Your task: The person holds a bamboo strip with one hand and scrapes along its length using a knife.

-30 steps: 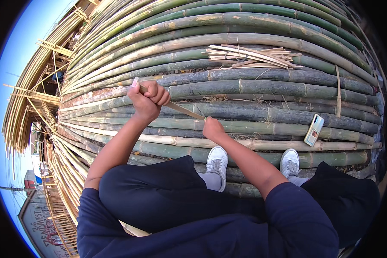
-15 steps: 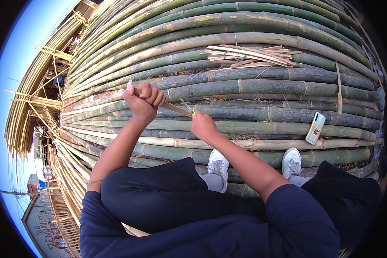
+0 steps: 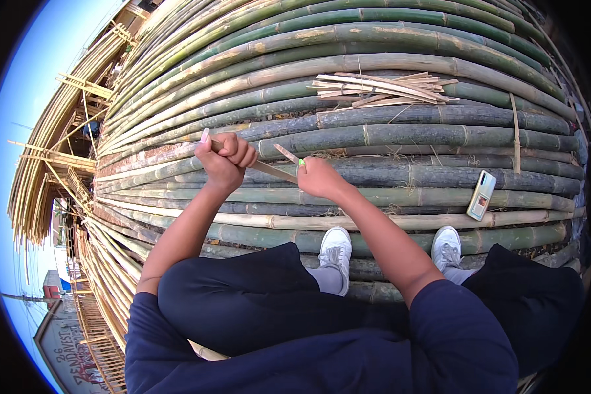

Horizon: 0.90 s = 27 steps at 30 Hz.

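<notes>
My left hand [image 3: 226, 161] is closed in a fist round one end of a flat, pale bamboo strip [image 3: 273, 172], its thumb pointing up. The strip slants down to the right, toward my right hand [image 3: 322, 178]. That hand is closed on a small knife [image 3: 286, 154], whose short blade points up and left above the strip. A bit of bright green shows at the fingers, perhaps its handle. The strip's far end is hidden at the right hand, so I cannot tell whether the fingers also touch it.
Long green and tan bamboo poles [image 3: 400, 136] lie side by side beneath me. A pile of split strips [image 3: 387, 88] rests on them beyond my hands. To the right lies a phone [image 3: 481, 196]. My white shoes [image 3: 335, 253] stand nearer. Upright racks hold poles [image 3: 52, 164] at left.
Both hands have shifted slightly to the right. The knife has turned, so its blade shows broader, and it sits a little higher above the strip.
</notes>
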{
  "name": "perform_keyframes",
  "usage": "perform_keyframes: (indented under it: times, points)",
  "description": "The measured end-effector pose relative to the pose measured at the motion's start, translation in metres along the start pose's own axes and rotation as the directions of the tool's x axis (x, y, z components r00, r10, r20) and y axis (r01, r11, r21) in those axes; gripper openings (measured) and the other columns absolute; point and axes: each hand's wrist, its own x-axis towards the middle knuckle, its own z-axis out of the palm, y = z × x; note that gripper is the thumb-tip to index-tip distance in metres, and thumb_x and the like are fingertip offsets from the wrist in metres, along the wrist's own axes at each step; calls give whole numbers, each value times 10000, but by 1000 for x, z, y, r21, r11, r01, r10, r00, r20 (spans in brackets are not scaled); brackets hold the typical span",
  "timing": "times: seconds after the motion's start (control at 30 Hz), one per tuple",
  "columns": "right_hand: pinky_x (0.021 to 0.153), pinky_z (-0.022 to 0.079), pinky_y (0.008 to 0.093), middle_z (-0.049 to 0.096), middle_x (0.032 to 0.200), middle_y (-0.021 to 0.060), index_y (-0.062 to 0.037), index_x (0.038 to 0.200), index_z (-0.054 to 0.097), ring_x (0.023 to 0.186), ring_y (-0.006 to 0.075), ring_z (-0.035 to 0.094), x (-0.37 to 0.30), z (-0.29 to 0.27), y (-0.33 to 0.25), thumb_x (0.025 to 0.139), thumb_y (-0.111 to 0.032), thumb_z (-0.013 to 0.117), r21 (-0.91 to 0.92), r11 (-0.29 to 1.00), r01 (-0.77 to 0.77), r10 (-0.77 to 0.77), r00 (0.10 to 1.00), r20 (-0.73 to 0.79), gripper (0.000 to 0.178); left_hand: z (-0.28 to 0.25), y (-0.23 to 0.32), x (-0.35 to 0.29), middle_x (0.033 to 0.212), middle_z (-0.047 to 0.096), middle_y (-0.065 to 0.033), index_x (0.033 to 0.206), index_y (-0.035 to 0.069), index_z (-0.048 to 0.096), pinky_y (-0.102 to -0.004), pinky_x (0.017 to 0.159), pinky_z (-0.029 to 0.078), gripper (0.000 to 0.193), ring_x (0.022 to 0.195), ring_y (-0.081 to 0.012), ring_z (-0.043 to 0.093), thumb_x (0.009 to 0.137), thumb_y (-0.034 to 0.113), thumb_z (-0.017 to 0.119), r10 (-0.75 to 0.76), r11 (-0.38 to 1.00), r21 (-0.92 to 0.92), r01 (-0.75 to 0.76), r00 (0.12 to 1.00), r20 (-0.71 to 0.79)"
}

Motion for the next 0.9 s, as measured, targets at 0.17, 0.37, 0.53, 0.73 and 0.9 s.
perform_keyframes:
  times: [0.17, 0.37, 0.53, 0.73, 0.9]
  points:
    - [769, 491, 445, 605, 850, 314, 113, 918, 558, 836, 432, 607, -1, 56, 45, 727, -101, 525, -220, 972, 82, -60, 993, 103, 289, -14, -30, -9, 417, 168, 22, 499, 139, 185, -293, 400, 140, 515, 380, -123, 120, 810, 532, 302, -15, 1000, 22, 12, 987, 157]
    - [781, 486, 451, 609, 875, 302, 101, 944, 552, 835, 425, 609, 17, 59, 58, 759, -84, 497, -232, 965, 120, -96, 989, 114, 267, -18, -33, -15, 421, 177, 12, 503, 121, 187, -294, 408, 149, 499, 386, -127, 138, 814, 493, 304, -27, 999, 28, 24, 995, 93]
    - [644, 465, 470, 609, 732, 245, 50, 877, 555, 683, 401, 600, 19, 16, 39, 905, -197, 385, -72, 997, 30, -25, 997, 69, 301, -14, -1, -5, 429, 177, 14, 510, 128, 192, -297, 417, 159, 480, 397, -124, 127, 832, 474, 278, -3, 1000, -5, 3, 1000, 8]
    - [736, 450, 467, 605, 816, 267, 65, 873, 581, 788, 406, 591, -1, -40, -19, 892, -182, 399, -2, 1000, 31, -30, 998, 63, 307, -19, -9, -12, 429, 167, 21, 517, 146, 200, -287, 414, 154, 474, 404, -118, 123, 832, 492, 276, -2, 1000, 22, 2, 1000, 6]
    - [705, 445, 458, 596, 766, 248, 53, 862, 550, 732, 397, 582, -9, -57, -38, 903, -193, 384, 48, 994, 100, -101, 995, 22, 300, -10, 11, -1, 428, 161, 34, 517, 164, 203, -292, 408, 142, 513, 394, -117, 119, 836, 560, 268, -50, 998, -43, 47, 995, -82]
